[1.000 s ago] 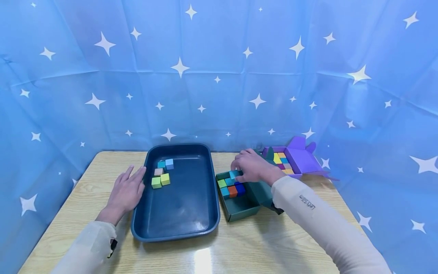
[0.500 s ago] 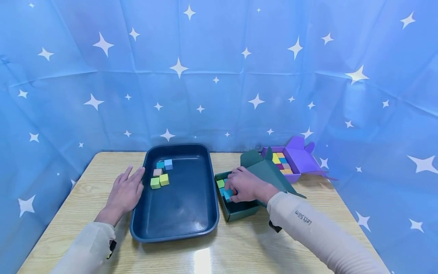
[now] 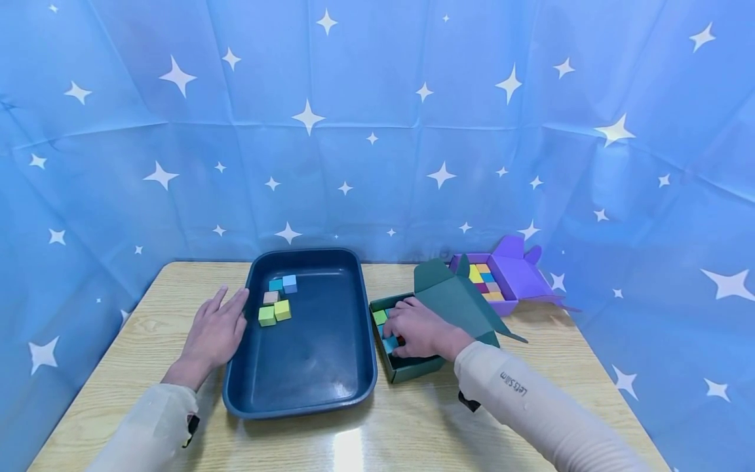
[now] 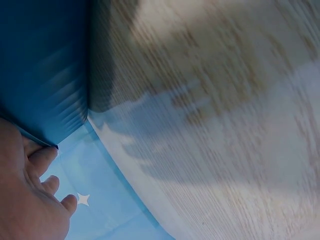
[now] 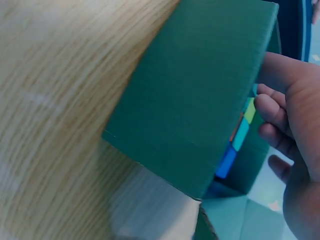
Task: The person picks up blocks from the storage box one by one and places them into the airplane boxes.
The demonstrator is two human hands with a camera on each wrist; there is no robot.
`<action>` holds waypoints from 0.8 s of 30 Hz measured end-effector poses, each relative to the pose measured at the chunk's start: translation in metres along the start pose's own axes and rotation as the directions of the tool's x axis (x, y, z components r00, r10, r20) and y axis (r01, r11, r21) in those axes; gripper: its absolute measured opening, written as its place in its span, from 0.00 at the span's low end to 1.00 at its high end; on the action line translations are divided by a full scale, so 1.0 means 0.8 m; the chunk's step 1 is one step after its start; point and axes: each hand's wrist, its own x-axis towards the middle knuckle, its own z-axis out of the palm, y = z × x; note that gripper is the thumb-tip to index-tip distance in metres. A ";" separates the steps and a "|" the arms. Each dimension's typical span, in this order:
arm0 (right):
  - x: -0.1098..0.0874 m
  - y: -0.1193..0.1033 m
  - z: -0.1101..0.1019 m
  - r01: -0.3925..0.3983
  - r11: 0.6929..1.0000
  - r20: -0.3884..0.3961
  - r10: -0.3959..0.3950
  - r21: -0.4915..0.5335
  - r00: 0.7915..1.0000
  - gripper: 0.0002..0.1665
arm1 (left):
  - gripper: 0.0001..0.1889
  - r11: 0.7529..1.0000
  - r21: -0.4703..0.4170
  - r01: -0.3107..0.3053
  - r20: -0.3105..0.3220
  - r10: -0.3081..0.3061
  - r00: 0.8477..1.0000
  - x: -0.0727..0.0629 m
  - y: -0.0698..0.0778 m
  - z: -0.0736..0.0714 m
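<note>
My right hand [image 3: 419, 331] reaches into a green cardboard box [image 3: 415, 372] and pinches a light-blue cube [image 3: 390, 345] near its front-left part. Several other cubes lie in that box, partly covered by the hand, among them a lime-green cube [image 3: 380, 317]. In the right wrist view, curled fingers dip behind the box's wall [image 5: 185, 100], beside a dark-blue cube [image 5: 226, 162]. With fingers stretched out, my left hand [image 3: 212, 334] rests on the left rim of a dark-blue tray [image 3: 307, 373]. Inside the tray, a yellow cube [image 3: 282, 310] and several other cubes sit toward the back left.
The green box's raised lid [image 3: 457, 295] leans to the right. Behind it stands an open purple box [image 3: 501, 307] with several coloured cubes, its lid [image 3: 522, 272] folded rightward. A starry blue curtain [image 3: 377, 164] hangs behind the wooden table [image 3: 501, 426].
My right hand has lifted the light-blue cube from the back of the green box, brought it toward the front and lowered it there. The left hand stays at the tray's rim.
</note>
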 end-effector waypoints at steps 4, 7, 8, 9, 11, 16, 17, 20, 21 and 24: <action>-0.001 0.001 0.006 0.018 0.999 -0.024 -0.019 -0.037 1.000 0.14 | 0.29 1.000 0.002 0.000 0.003 0.000 1.000 0.000 0.001 0.001; -0.002 0.002 0.011 0.025 0.997 -0.038 -0.027 -0.067 0.999 0.15 | 0.29 1.000 0.005 0.004 0.002 -0.004 1.000 0.000 0.001 0.001; -0.002 0.002 0.012 0.026 0.997 -0.043 -0.030 -0.075 0.999 0.15 | 0.29 1.000 0.006 0.004 0.001 -0.004 1.000 0.000 0.001 0.002; -0.002 0.002 0.013 0.030 0.996 -0.050 -0.034 -0.083 0.998 0.15 | 0.29 1.000 0.006 0.005 0.000 -0.005 1.000 0.000 0.000 0.002; -0.003 0.002 0.015 0.036 0.995 -0.065 -0.043 -0.095 0.997 0.15 | 0.29 1.000 0.006 0.006 -0.002 -0.006 1.000 0.000 0.000 0.002; -0.004 0.003 0.017 0.049 0.993 -0.109 -0.061 -0.108 0.992 0.14 | 0.29 1.000 0.003 0.005 -0.004 -0.004 1.000 0.000 0.000 0.001; -0.004 0.004 0.017 0.049 0.993 -0.120 -0.062 -0.104 0.991 0.14 | 0.29 1.000 0.003 0.005 -0.004 -0.005 1.000 -0.001 0.001 0.001; -0.004 0.005 0.018 0.045 0.995 -0.151 -0.059 -0.091 0.987 0.14 | 0.29 1.000 0.004 0.006 -0.003 -0.005 1.000 -0.001 0.002 0.001; -0.004 0.005 0.018 0.042 0.995 -0.161 -0.056 -0.087 0.985 0.14 | 0.29 1.000 0.004 0.006 -0.004 -0.006 1.000 -0.001 0.002 0.001; -0.004 0.005 0.019 0.026 0.996 -0.180 -0.042 -0.088 0.983 0.13 | 0.29 1.000 0.004 0.004 -0.005 -0.004 1.000 -0.001 0.003 0.001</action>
